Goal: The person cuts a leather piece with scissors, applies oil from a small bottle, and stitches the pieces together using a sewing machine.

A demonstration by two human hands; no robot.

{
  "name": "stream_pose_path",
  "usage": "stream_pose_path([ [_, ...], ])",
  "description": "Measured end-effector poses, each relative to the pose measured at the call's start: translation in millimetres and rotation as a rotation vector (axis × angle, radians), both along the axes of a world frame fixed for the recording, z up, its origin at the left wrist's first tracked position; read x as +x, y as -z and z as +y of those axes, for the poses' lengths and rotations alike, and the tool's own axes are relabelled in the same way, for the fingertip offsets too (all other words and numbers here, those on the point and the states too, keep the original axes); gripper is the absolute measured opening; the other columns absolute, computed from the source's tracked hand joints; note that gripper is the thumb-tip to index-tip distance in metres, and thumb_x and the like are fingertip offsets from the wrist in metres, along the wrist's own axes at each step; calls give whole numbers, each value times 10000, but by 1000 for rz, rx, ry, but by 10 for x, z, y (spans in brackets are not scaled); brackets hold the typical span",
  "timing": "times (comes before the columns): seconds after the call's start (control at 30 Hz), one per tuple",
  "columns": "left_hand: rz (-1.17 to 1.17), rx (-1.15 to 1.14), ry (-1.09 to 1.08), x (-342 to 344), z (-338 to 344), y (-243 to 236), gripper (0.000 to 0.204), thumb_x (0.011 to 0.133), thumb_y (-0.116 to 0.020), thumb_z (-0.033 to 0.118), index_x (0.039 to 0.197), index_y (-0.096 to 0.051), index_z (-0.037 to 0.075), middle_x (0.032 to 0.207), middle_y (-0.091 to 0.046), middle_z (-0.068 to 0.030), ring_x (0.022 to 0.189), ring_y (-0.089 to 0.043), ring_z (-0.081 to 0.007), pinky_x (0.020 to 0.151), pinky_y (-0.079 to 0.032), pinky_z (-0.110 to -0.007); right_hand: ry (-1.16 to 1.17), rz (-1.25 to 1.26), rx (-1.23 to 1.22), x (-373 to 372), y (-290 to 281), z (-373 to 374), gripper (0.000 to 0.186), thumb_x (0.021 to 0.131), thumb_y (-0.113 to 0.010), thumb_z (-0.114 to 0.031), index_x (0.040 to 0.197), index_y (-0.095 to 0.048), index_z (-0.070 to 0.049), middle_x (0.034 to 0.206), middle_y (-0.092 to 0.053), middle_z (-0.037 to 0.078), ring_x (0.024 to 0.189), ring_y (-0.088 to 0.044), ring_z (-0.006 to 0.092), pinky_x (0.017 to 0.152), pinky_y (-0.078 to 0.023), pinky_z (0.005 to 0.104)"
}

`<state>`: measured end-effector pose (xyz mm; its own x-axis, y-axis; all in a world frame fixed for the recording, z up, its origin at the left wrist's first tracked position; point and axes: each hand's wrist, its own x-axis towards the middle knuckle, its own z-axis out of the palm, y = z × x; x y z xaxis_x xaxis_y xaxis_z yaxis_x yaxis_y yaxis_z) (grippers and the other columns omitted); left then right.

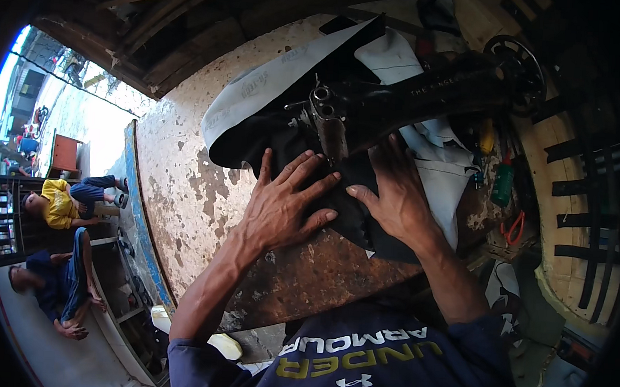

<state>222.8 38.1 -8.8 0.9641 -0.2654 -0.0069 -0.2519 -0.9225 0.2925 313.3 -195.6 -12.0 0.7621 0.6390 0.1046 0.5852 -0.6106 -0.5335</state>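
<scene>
My left hand [285, 203] lies flat with fingers spread on black fabric [256, 145], just left of the needle end of a black sewing machine [413, 94]. On the other side, my right hand [394, 191] presses the same fabric down, fingers pointing toward the machine's foot [333, 149]. A white lining strip [266, 86] runs along the black cloth behind the needle. More white cloth [441, 169] lies under the machine arm, right of my right hand. Neither hand grips anything; both rest on the cloth.
The worn, paint-flaked table top [184, 180] spreads left of the fabric to a blue edge [137, 205]. Orange-handled scissors [513, 229] and a green bottle [503, 182] lie at right. Two people [61, 250] sit on the floor at far left.
</scene>
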Motion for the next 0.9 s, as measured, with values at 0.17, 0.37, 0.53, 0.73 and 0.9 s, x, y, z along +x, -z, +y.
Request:
stream_pose_path([
  [0.17,-37,-120,-44,-214,-395,70,686,1002,-639,583,1562,-557,196,1598,-530,-93,1564,-393,-288,1294,-100,-704,-57,-66,30,-155,61,-93,764,977,-755,-237,1639,-405,-89,1681,-322,305,1555,-307,525,1275,-304,592],
  [0.37,-24,-28,-12,-302,-230,135,664,1010,-623,588,1597,-520,297,1680,-454,-7,1584,-364,-261,1295,-106,-698,-205,-173,-149,-222,53,-500,533,1015,-698,-340,1536,-611,-278,1734,-321,162,1587,-294,450,1281,-275,615],
  [0.53,-1,-30,-9,-287,-261,101,645,1016,-633,543,1599,-518,292,1684,-447,-13,1584,-363,-265,1296,-103,-698,-287,-192,-235,-315,54,-710,526,1045,-648,-348,1564,-580,-298,1781,-259,44,1616,-251,416,1286,-235,653],
  [0.73,30,-31,-15,-261,-257,52,648,1000,-656,517,1591,-530,283,1679,-453,-32,1583,-364,-290,1292,-100,-706,-191,-112,-376,-733,-514,-566,464,1033,-669,-305,1420,-680,-50,1398,-658,164,1247,-620,294,1035,-473,437],
  [0.9,35,-35,21,-255,-186,45,645,1034,-593,566,1607,-505,282,1697,-430,-20,1595,-342,-276,1277,-91,-736,-324,-316,97,-110,-228,-186,392,969,-749,-252,1263,-739,7,1065,-714,106,1020,-677,253,924,-525,406],
])
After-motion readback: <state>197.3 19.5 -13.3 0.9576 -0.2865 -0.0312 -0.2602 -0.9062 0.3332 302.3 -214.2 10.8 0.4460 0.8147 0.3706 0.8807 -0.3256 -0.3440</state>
